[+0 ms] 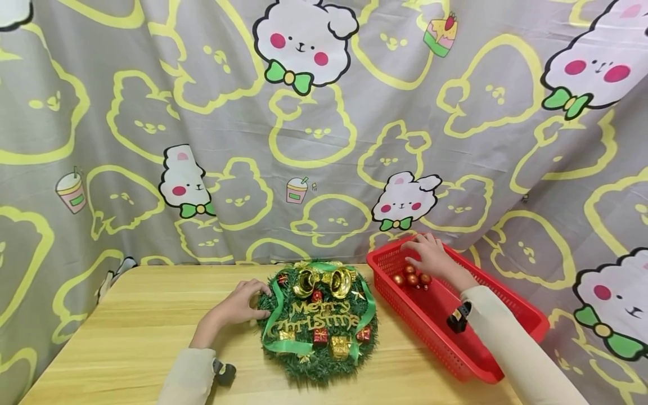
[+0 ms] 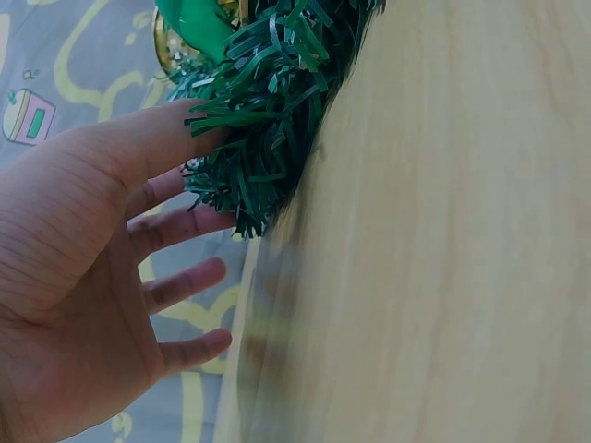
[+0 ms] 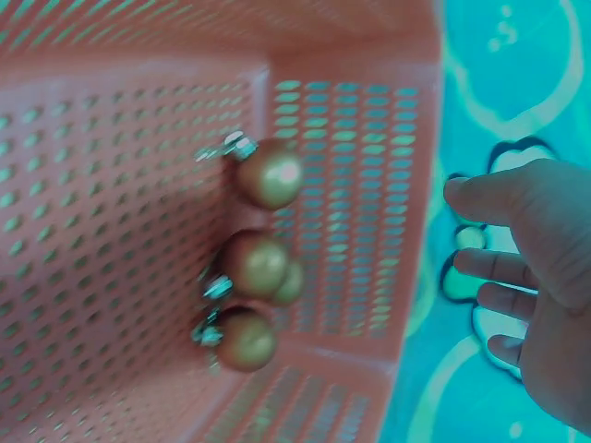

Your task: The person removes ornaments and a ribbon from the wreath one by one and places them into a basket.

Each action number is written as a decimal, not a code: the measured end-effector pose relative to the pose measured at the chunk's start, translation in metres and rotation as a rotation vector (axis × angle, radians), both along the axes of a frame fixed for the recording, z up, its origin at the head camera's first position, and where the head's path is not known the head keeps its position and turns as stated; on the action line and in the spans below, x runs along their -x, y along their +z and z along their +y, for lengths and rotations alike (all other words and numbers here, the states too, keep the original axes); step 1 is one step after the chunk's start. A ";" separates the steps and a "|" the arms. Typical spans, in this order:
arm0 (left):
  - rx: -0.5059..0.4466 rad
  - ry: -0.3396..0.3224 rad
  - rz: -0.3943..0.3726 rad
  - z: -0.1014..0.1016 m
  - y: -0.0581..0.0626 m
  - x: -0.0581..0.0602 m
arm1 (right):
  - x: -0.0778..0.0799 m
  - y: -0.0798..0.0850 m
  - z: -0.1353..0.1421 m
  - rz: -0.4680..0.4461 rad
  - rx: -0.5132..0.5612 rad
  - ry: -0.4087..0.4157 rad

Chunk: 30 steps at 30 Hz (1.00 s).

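Observation:
A green Christmas wreath [image 1: 319, 354] lies on the table, bearing gold bells, green ribbon, small gift boxes and gold lettering. At its left side my left hand [image 1: 243, 304] holds the edge with thumb and first fingers. In the left wrist view those fingertips sink into the wreath's green foliage [image 2: 268, 120], and the other fingers are spread. My right hand [image 1: 430, 256] hovers over the far end of the red basket [image 1: 430, 332] with relaxed fingers and nothing in them. Several copper-coloured Christmas balls [image 3: 259, 263] with silvery caps lie together at that end.
The light wooden table [image 1: 136, 309] extends left of the wreath. Behind it hangs a grey curtain [image 1: 324, 140] with cartoon rabbits, close to the table's back edge. The basket's raised perforated walls stand right of the wreath.

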State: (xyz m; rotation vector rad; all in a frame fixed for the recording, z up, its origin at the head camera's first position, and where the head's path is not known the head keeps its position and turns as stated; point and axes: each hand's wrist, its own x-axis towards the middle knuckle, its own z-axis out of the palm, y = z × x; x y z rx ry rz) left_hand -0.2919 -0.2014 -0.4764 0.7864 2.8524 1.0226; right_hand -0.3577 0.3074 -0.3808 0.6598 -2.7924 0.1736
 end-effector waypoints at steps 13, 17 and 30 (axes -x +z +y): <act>0.002 0.007 -0.004 -0.001 -0.001 -0.001 | -0.015 0.035 -0.046 0.110 0.076 0.110; 0.003 0.008 -0.005 -0.001 -0.001 -0.001 | -0.024 0.044 -0.063 0.133 0.088 0.164; 0.001 0.009 -0.027 0.000 0.000 0.001 | -0.045 0.049 -0.117 0.182 0.038 0.328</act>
